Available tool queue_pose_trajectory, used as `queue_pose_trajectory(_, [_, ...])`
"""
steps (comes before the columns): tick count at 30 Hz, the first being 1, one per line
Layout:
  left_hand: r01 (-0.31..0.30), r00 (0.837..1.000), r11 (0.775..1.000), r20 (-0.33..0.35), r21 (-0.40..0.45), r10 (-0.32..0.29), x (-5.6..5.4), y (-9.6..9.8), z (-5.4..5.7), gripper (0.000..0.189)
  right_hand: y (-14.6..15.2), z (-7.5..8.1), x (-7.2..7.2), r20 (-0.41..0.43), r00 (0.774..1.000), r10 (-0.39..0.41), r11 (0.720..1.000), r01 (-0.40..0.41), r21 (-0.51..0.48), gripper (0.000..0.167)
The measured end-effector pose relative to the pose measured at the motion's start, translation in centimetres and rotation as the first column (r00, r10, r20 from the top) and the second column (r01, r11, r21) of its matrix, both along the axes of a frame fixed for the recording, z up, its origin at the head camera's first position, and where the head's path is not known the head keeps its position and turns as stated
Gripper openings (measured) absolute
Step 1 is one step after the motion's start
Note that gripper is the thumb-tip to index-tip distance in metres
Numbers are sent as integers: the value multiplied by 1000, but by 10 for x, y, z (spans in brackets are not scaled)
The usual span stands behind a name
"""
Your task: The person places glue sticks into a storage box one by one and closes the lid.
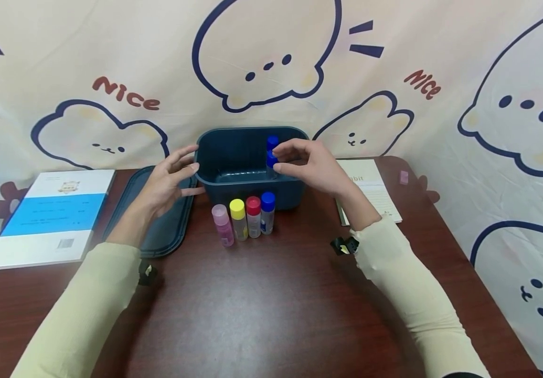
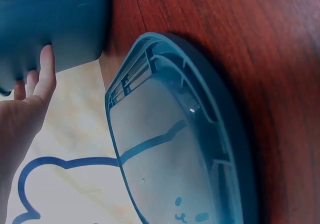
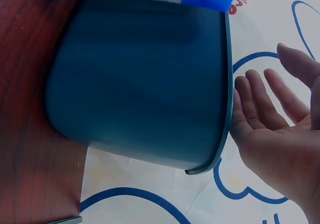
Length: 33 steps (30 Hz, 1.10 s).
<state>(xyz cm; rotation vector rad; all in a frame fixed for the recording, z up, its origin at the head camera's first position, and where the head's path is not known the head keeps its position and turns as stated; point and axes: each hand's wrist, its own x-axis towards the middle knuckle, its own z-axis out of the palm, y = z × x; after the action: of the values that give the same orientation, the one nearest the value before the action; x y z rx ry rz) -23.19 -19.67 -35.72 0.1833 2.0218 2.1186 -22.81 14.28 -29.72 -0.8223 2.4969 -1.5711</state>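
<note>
A dark teal bin [image 1: 252, 190] stands at the back of the table. My left hand [image 1: 169, 181] is at its left end, fingers spread and touching its side. Above the bin's right part is my right hand [image 1: 311, 163], thumb and fingers apart beside the blue cap of a small bottle [image 1: 272, 160] inside; in the right wrist view nothing shows between them. A second blue cap [image 1: 273, 142] shows behind, bottle or reflection I cannot tell. In front of the bin stand a pink bottle [image 1: 224, 226], a yellow-capped bottle [image 1: 240, 220], a red-capped bottle [image 1: 254, 218] and a blue-capped bottle [image 1: 267, 214].
A teal lid [image 1: 167, 231] lies left of the bin, beside a white and blue book [image 1: 49, 215]. On the right are a notepad [image 1: 375, 189], partly behind the right forearm, and a small pink block [image 1: 404, 177]. A patterned cloth [image 1: 158, 47] hangs behind the table.
</note>
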Motion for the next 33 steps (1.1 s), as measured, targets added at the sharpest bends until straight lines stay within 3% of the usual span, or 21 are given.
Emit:
queue_pose_trajectory(12, [-4,1000,1000,2,14,4,0,-2,1,60,-2,-6,11,69,996,53,996,-47,-80,29])
queue_pose_trajectory(16, [-4,1000,1000,0,13,4,0,-2,1,60,-4,-7,15,56,997,58,995,-52,-91,28])
queue_pose_trajectory(24, [-3,1000,1000,-1,19,4,-1,-2,2,59,-6,-12,25,-19,996,83,994,-84,-67,27])
queue_pose_trajectory(33, [-4,1000,1000,-6,7,4,-1,0,-1,59,-4,-22,31,43,993,110,994,-111,9,31])
